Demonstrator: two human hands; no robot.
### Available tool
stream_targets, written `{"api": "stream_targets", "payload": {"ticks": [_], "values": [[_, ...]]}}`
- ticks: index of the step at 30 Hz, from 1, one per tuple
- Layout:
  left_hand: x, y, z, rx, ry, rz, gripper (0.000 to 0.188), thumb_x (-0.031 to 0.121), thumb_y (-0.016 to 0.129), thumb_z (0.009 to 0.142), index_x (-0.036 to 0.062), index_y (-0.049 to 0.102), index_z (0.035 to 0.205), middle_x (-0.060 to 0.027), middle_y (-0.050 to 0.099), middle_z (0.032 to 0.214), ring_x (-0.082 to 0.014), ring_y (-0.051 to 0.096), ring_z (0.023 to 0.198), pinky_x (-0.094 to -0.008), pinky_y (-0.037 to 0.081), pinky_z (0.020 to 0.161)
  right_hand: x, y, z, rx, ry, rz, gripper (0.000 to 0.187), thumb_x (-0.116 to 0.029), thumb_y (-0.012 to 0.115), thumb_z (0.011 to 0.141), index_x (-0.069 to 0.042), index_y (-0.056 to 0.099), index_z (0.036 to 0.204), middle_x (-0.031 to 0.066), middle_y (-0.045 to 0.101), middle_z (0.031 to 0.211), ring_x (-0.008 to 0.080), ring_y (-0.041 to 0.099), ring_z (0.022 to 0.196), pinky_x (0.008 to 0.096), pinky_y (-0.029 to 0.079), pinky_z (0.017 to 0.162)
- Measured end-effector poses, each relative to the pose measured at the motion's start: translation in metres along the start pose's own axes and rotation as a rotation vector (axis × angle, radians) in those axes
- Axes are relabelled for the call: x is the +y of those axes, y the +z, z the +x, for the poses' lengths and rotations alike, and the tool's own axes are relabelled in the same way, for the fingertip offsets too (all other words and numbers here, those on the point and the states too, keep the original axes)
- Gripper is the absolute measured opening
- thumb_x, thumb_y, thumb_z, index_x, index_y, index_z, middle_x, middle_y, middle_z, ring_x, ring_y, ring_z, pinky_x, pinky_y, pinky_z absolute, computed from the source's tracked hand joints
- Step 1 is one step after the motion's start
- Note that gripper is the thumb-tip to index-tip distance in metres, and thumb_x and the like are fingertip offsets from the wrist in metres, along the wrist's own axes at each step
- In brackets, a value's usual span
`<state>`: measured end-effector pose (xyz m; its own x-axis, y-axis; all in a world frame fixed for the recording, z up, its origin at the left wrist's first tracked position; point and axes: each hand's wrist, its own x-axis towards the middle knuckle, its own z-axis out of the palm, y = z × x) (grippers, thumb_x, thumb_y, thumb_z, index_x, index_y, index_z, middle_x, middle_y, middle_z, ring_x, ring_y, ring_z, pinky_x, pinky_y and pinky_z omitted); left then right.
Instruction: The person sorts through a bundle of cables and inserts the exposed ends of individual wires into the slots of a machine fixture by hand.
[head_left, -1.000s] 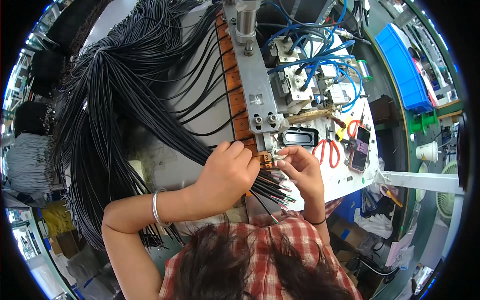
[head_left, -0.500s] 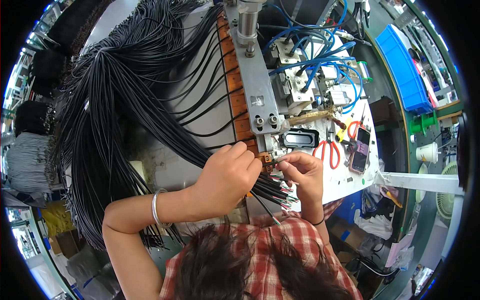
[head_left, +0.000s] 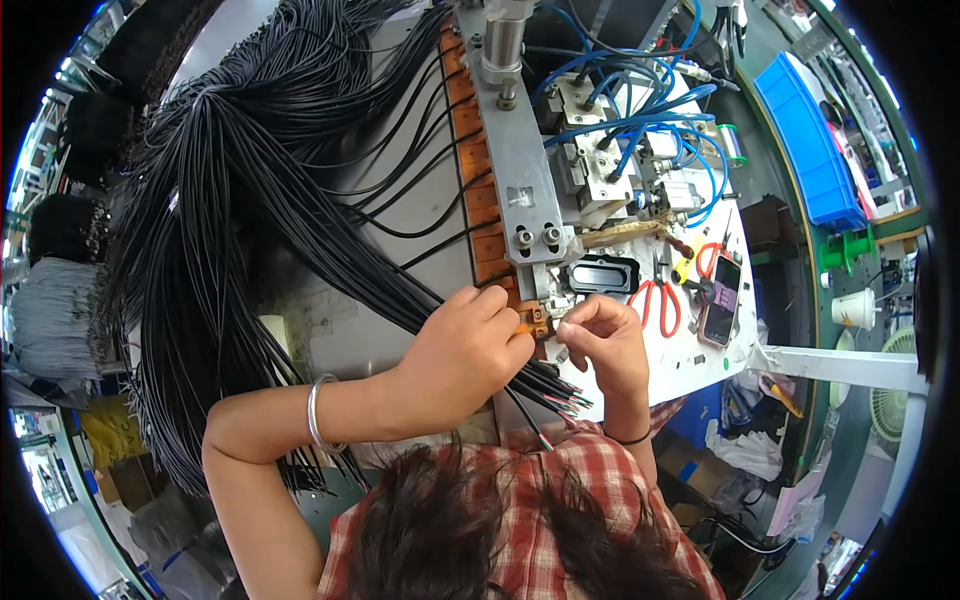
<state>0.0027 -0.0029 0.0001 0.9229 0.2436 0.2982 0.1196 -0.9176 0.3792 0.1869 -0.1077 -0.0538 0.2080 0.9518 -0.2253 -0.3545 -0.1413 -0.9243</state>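
Across your bench, one big fan of black cables [head_left: 230,200] crowds the left side, leaving little room beside the grey press [head_left: 520,170]. Your two hands meet at its foot: your left hand [head_left: 465,350] pins cables on the copper block [head_left: 535,322], your right hand [head_left: 600,340] pinches closed just beside it; I cannot tell on what.

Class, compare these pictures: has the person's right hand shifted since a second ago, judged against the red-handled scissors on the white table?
No. The right hand stays pinched just left of the red-handled scissors, beside the small orange fixture; only slight finger changes show.
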Motion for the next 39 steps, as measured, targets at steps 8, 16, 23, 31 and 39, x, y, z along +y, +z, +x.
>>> {"api": "stream_targets", "payload": {"ticks": [8, 16, 23, 31, 39], "values": [[0.002, -0.005, 0.0, 0.006, -0.084, 0.055, 0.027, 0.0, 0.062, 0.052, 0.0045, 0.051, 0.076, -0.0058, 0.047, 0.071, -0.0235, 0.047, 0.076, -0.034, 0.036, 0.066, 0.008, 0.0, 0.007, 0.011, 0.071, -0.079, 0.011, -0.01, 0.054, 0.091, -0.002, 0.053, 0.085, -0.0015, 0.051, 0.065, 0.0028, 0.039, 0.048, 0.0163, 0.028, 0.042], [-0.003, 0.002, -0.002, -0.063, -0.042, 0.046, 0.027, 0.0, 0.062, 0.051, 0.0054, 0.05, 0.074, -0.0054, 0.048, 0.069, -0.0233, 0.047, 0.075, -0.034, 0.036, 0.067, 0.007, -0.009, 0.008, -0.04, 0.12, -0.187, 0.012, -0.012, 0.05, 0.094, -0.003, 0.051, 0.087, -0.0019, 0.05, 0.067, 0.0014, 0.037, 0.051, 0.0169, 0.028, 0.043], [-0.001, 0.0, 0.0, -0.055, -0.045, 0.092, 0.027, 0.001, 0.063, 0.05, 0.0055, 0.049, 0.073, -0.0057, 0.048, 0.069, -0.0235, 0.047, 0.073, -0.0341, 0.036, 0.067, 0.002, 0.007, 0.001, 0.004, -0.064, -0.337, 0.012, -0.013, 0.051, 0.093, -0.003, 0.05, 0.087, -0.0032, 0.05, 0.07, 0.0002, 0.038, 0.055, 0.0158, 0.028, 0.047], [0.001, -0.001, -0.001, -0.059, -0.056, 0.083, 0.026, 0.001, 0.063, 0.051, 0.0056, 0.05, 0.072, -0.0058, 0.047, 0.068, -0.0234, 0.046, 0.073, -0.0341, 0.036, 0.067, 0.007, 0.006, 0.0, 0.024, -0.036, -0.399, 0.011, -0.013, 0.051, 0.093, -0.004, 0.049, 0.088, -0.0041, 0.048, 0.07, -0.0001, 0.038, 0.057, 0.0156, 0.027, 0.048], [-0.003, 0.007, -0.003, -0.014, -0.008, 0.102, 0.028, 0.002, 0.065, 0.049, 0.006, 0.05, 0.073, -0.0057, 0.047, 0.068, -0.0231, 0.047, 0.072, -0.0345, 0.036, 0.066, 0.009, 0.004, 0.005, -0.087, 0.119, -0.042, 0.01, -0.012, 0.05, 0.093, -0.005, 0.048, 0.087, -0.0051, 0.046, 0.066, 0.0004, 0.036, 0.055, 0.0159, 0.027, 0.048]]}}
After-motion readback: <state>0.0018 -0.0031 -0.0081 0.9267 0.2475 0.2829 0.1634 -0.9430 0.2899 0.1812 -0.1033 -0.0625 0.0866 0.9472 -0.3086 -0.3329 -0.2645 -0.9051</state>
